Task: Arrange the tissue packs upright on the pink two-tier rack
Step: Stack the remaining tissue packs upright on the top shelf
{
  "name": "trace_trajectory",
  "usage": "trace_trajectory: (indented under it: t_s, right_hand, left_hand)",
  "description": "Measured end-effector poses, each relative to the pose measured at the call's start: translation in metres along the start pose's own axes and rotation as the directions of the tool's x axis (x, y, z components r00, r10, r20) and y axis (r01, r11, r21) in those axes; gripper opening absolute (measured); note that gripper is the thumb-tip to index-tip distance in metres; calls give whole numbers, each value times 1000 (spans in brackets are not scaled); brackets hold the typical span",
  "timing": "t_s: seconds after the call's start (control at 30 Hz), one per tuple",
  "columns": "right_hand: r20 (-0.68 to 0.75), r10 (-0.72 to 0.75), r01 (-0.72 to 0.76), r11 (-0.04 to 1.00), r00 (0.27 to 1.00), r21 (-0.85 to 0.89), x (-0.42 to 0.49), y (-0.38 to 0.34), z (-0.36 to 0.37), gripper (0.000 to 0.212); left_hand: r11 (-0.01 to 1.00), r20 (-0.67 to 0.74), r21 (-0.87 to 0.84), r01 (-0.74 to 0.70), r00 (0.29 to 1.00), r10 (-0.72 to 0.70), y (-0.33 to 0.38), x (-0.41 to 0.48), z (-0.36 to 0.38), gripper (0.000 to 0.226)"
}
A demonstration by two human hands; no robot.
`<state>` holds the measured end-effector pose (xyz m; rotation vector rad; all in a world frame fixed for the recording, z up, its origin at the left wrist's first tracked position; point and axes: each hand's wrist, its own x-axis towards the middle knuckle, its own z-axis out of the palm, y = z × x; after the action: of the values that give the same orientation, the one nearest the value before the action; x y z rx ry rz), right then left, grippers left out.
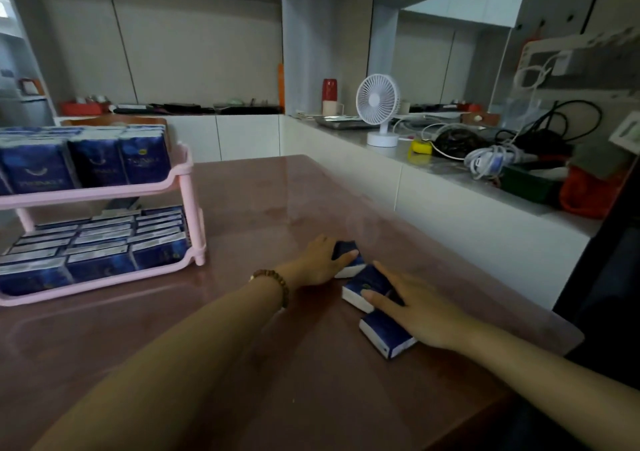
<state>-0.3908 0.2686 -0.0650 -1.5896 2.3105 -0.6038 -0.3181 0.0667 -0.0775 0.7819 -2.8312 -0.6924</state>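
Three loose dark-blue, white-edged tissue packs lying flat near the right edge of the glossy reddish-brown table.

Nearest pack: close to the right edge, partly under the heel of the right hand. Middle pack: just beyond, under the right hand's fingers, thumb along its near side; fingers extended and lightly spread, palm down, no closed grip seen. Far pack: touching or nearly touching the middle one; cannot tell which. Left hand curled over it, thumb on the near side, fingers over the far side, loose grasp. Brown beaded bracelet on the left wrist.

Wide bare table surface across the near edge and centre, between hands and rack; open room also behind the packs toward the far edge.

Pink plastic two-tier rack at the left edge, well apart from the loose packs. Lower tier: packs upright in three columns, top edges showing, roughly five or six deep; exact count unclear. Upper tier: three front packs upright, faces forward, more rows behind; total not countable.

Beyond the right edge: grey counter with one white desk fan, one yellow object, tangled cables. One red cylinder further back.
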Motion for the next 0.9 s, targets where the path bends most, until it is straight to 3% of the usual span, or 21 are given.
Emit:
trace_trajectory:
  t_s: [0.1, 0.27, 0.4, 0.63, 0.73, 0.83, 0.9]
  right_hand:
    - [-25, 5, -4, 1000, 1000, 29, 5, -4, 3, 73]
    - [7, -38, 38, 998, 999, 54, 24, -22, 15, 68]
    - [86, -149, 142, 986, 985, 82, 44, -58, 34, 65]
    - [177, -374, 355, 926, 910, 131, 72, -130, 75, 56]
    - [168, -422, 399, 904, 891, 152, 82, -157, 90, 52]
    - [114, -432, 401, 888, 894, 225, 92, -177, 105, 44]
    - [77, -419, 374, 868, 905, 327, 98, -184, 114, 38]
  left_hand:
    - [999, -1, 15, -37, 999, 37, -8, -11, -3, 34]
    - [1000, -45, -23, 0, 999, -1, -43, -45, -23, 40]
    - [997, -113, 4, 71, 991, -70, -83, -95, -50, 60]
    - [982, -109, 71, 174, 980, -166, -133, -191, -91, 52]
    - [960, -164, 49, 276, 950, -265, -156, -217, -97, 61]
    - [888, -269, 59, 457, 864, -426, -172, -235, -95, 67]
    - [892, -368, 9, 452, 831, -417, -177, -244, -92, 69]
